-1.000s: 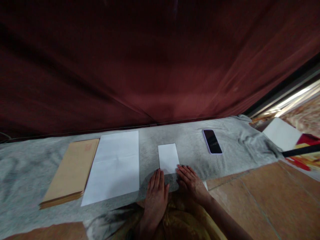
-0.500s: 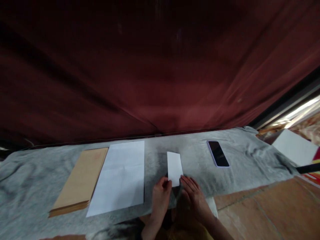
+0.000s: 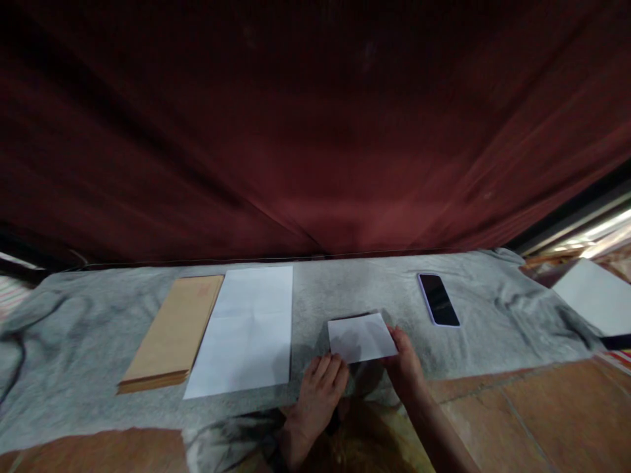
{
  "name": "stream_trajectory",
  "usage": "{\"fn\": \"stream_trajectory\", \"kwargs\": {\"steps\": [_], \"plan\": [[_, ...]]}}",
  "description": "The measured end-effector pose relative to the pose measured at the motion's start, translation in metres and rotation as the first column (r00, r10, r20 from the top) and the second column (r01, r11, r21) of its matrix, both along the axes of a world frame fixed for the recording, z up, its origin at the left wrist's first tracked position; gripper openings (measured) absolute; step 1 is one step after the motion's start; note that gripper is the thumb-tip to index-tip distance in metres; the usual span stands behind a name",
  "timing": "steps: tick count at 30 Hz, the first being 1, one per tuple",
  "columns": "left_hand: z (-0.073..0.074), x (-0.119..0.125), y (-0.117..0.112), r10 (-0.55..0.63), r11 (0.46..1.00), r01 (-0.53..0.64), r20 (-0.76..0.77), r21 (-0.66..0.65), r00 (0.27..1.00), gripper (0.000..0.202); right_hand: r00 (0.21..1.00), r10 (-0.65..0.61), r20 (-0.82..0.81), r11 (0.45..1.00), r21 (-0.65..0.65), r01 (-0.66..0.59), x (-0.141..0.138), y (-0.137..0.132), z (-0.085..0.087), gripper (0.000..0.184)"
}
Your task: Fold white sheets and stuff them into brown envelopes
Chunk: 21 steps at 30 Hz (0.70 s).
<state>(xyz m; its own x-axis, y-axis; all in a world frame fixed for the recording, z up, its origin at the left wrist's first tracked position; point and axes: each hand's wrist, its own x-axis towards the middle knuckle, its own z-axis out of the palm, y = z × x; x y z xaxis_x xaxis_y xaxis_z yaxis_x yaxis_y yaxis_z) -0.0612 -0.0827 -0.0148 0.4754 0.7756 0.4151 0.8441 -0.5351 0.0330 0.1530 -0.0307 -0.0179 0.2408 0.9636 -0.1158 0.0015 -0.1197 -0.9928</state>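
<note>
A small folded white sheet of paper (image 3: 362,336) lies sideways just above the cloth in front of me, its long side running left to right. My right hand (image 3: 405,362) grips its right end, with the fingers partly beneath it. At the near left corner, my left hand (image 3: 323,386) has its fingers curled together against the paper's edge; the fingertips and thumb are partly hidden. To the left lies a stack of larger white paper (image 3: 241,335), beside a pile of brown envelopes (image 3: 172,332).
Grey cloth (image 3: 315,289) covers the long surface. A phone with a purple case (image 3: 438,300) rests on it to the right. Behind hangs a dark red curtain (image 3: 315,164). Tiled floor (image 3: 552,407) shows at the near right, and a white board-like object (image 3: 594,295) stands far right.
The small paper has turned from upright to sideways. My right hand has shifted from its near edge to its right end, and my left hand has come round its near left corner.
</note>
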Motion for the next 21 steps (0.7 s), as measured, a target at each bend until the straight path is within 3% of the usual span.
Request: {"fn": "stream_trajectory", "kwargs": {"steps": [3, 5, 8, 11, 15, 21], "plan": [[-0.015, 0.001, -0.006, -0.004, 0.999, 0.003, -0.011, -0.043, 1.0, 0.031, 0.987, -0.108, -0.12, 0.978, -0.189, 0.084, 0.012, -0.005, -0.017, 0.053], [-0.022, 0.002, -0.007, -0.014, 0.998, 0.014, -0.002, -0.057, 1.0, 0.031, 0.98, -0.157, -0.122, 0.971, -0.201, 0.131, 0.017, -0.004, -0.026, 0.051], [-0.024, 0.004, -0.005, -0.026, 0.997, 0.027, 0.016, -0.074, 1.0, 0.031, 0.993, -0.117, -0.033, 0.986, -0.123, 0.113, 0.019, 0.001, -0.032, 0.05], [-0.021, 0.006, -0.002, -0.028, 0.992, 0.03, 0.014, -0.125, 0.999, 0.031, 0.984, -0.046, 0.174, 0.998, -0.025, 0.051, 0.018, 0.007, -0.032, 0.048], [-0.016, 0.005, 0.001, 0.005, 0.985, 0.002, 0.036, -0.175, 0.999, 0.028, 0.905, 0.021, 0.424, 0.997, 0.056, -0.049, 0.014, 0.005, -0.031, 0.045], [-0.015, 0.007, 0.002, 0.014, 0.981, 0.0, 0.068, -0.194, 0.998, 0.023, 0.779, -0.031, 0.626, 0.987, 0.143, -0.076, 0.01, 0.0, -0.032, 0.046]]}}
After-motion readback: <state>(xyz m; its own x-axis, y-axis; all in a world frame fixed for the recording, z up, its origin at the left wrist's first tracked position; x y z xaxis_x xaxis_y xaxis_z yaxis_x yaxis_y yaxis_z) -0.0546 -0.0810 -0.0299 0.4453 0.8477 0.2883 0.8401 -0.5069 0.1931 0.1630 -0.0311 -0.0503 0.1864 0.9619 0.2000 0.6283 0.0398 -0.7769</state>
